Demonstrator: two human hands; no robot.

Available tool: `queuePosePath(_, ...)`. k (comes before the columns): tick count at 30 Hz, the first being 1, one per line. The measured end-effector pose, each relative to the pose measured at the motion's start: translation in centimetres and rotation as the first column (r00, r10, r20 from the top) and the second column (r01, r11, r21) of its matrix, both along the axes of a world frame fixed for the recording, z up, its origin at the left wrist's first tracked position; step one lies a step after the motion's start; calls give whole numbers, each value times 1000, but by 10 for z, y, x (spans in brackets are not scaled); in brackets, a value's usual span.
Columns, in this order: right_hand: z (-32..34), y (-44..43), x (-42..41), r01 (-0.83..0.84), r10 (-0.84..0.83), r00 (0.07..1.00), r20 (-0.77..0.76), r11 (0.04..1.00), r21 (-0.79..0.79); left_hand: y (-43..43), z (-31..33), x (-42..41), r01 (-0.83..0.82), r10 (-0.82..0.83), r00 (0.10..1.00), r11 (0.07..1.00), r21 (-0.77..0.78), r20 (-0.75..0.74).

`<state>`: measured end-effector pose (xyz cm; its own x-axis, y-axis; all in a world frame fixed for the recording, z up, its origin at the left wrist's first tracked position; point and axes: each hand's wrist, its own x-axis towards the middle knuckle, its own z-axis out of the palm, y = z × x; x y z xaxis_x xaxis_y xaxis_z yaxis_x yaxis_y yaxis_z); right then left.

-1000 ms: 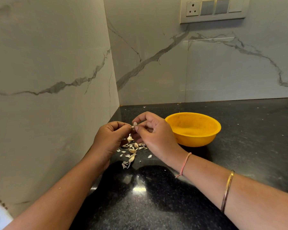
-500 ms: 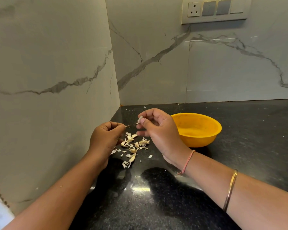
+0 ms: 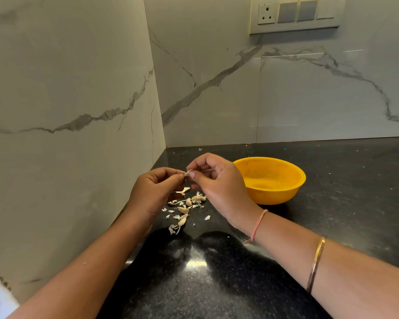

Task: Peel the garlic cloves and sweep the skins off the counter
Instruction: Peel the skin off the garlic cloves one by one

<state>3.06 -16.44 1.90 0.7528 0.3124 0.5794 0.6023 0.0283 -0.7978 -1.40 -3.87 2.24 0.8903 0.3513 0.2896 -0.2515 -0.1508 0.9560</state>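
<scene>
Left hand [image 3: 156,192], right hand [image 3: 216,183] both pinch clove [image 3: 188,173] at fingertips, above counter [image 3: 331,215]. Skins [image 3: 184,209] heaped at 6 o'clock below; bowl [image 3: 285,194] at 3 o'clock. Best: steady clove, nail under skin edge, strip lengthwise.

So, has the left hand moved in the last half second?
Yes. The left hand shifted right, toward the bowl, meeting the right hand at the garlic.

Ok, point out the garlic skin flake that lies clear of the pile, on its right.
It is the lone white flake on the black counter, just short of the right wrist. A dark gap separates it from the pile, where the other skins bunch together.
</scene>
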Motion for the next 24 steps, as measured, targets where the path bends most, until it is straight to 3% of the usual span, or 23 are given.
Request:
queuePosePath(5, -3, 2, -1, 143, -93, 954, 286, 977, -158, 0, -1, 2, -12, 14, 1000, 998, 56, -23)
queuePosePath(8, -3, 2, -2, 146, -86, 941, 328, 976, -162, 0, -1, 2, 7, -6, 1000, 999, 43, -22)
queuePosePath(19, 1, 1, -2, 29, -19, 992, 124, 997, -78, -2, 3, -1, 106, -117, 991, 980, -169, -56)
queuePosePath(24, 6, -2, -3, -113, 122, 986, -111, 990, 85, -2, 4, -1, 149, -171, 984, 946, -288, -53)
